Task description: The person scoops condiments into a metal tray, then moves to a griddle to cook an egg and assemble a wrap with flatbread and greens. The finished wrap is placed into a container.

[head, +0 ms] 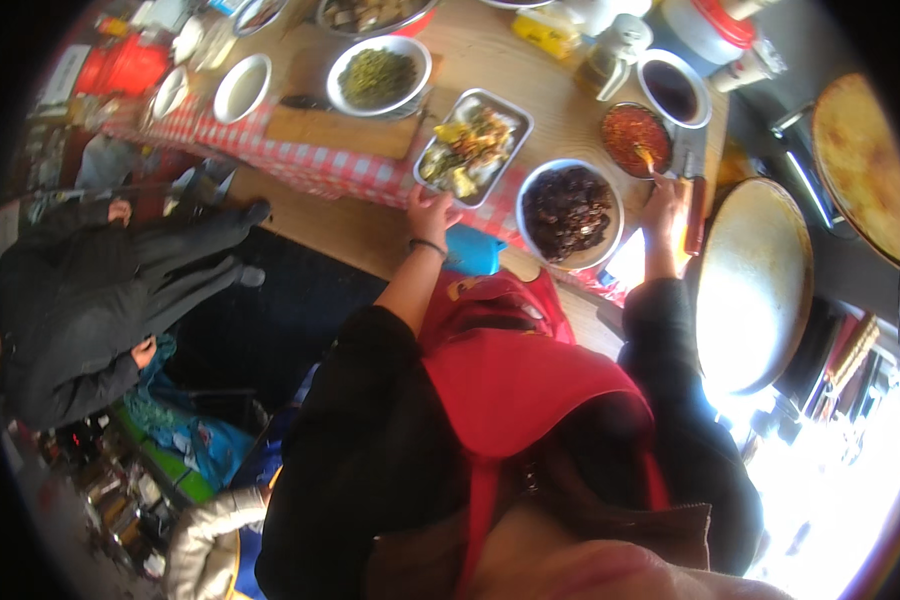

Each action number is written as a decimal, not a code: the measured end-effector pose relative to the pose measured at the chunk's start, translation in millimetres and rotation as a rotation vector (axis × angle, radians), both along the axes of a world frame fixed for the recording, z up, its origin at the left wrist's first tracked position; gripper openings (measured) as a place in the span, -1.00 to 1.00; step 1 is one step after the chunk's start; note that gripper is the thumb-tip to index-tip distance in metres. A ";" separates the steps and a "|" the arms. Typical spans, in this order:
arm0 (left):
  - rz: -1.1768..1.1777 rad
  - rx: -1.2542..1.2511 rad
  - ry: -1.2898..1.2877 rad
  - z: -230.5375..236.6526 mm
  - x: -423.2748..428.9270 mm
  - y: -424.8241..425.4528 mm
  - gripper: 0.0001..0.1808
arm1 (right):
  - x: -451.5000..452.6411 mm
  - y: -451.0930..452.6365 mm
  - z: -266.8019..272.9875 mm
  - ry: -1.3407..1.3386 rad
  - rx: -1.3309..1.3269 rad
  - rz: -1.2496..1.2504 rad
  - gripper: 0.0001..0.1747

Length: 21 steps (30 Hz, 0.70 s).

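At the near rim of a small metal tray (523,142) is my left hand (431,215), its fingers gripping the edge. Whitish food (480,142) with yellow pieces, greens and reddish sauce lies in the tray. My right hand (666,206) holds the handle of a spoon (646,157), whose head is sunk in a bowl of red chili sauce (630,133). Between my hands stands a white bowl of dark, glossy chopped food (568,210). Behind the chili sauce sits a white bowl of dark liquid (669,88).
A knife with a brown handle (695,217) lies right of my right hand. Beside it is a large round metal pan (754,285). A bowl of chopped greens (377,77) stands by a wooden board (345,135). A glass jug (616,56) is farther back. Another person (82,300) is at left.
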<state>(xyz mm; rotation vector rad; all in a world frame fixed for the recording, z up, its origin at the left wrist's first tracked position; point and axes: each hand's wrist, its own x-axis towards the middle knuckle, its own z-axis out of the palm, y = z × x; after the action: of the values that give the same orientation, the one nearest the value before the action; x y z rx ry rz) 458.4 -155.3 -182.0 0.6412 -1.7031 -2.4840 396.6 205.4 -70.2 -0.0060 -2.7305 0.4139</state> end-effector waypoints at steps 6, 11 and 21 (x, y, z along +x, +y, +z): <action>0.097 0.099 -0.247 39.2 4.7 -2.3 -0.43 | 7.7 -2.0 8.6 -0.153 -0.086 -0.046 -0.68; 0.150 -0.146 -0.087 44.0 -5.9 -25.6 -0.58 | 37.6 -25.6 50.5 0.016 -0.249 0.004 -0.64; -0.019 -0.186 -0.318 68.7 -30.9 -101.6 -0.83 | 131.7 -127.0 27.7 -0.382 -0.718 0.075 -0.82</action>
<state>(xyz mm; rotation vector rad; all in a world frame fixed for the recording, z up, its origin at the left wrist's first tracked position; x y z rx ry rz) 427.5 -256.9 -113.3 1.0481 -2.0222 -2.2935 528.3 78.4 -42.6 -0.1899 -2.7720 1.5226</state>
